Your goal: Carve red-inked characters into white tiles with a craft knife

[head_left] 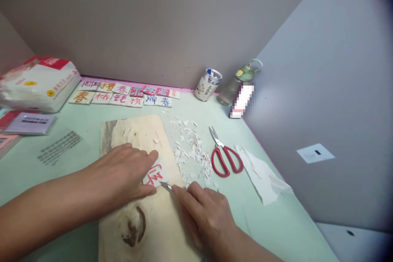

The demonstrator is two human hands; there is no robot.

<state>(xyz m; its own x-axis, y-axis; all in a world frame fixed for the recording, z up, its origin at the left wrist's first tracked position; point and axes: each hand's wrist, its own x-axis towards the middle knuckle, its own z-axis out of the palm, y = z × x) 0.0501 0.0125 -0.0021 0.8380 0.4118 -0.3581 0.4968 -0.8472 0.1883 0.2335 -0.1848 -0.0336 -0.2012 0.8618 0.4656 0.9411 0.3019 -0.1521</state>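
A small white square piece [155, 174] with a red character on it lies on a wooden board [153, 229]. My left hand [132, 168] grips this piece against the board, thumb and index finger at its edges; the other fingers are curled and partly hidden. In my right hand [204, 208] is a craft knife [167, 186], pinched near its blade. The blade tip touches the piece at its lower right edge, beside the red strokes. A small offcut [156, 141] rests on the board above my left hand.
White shavings [196, 151] are scattered right of the board, near red-handled scissors [227, 161] and a tissue [267, 180]. Behind stand lettered squares [127, 98], a can [208, 85] and a bottle [227, 92]. A tissue pack [39, 86] and stickers [59, 147] lie left.
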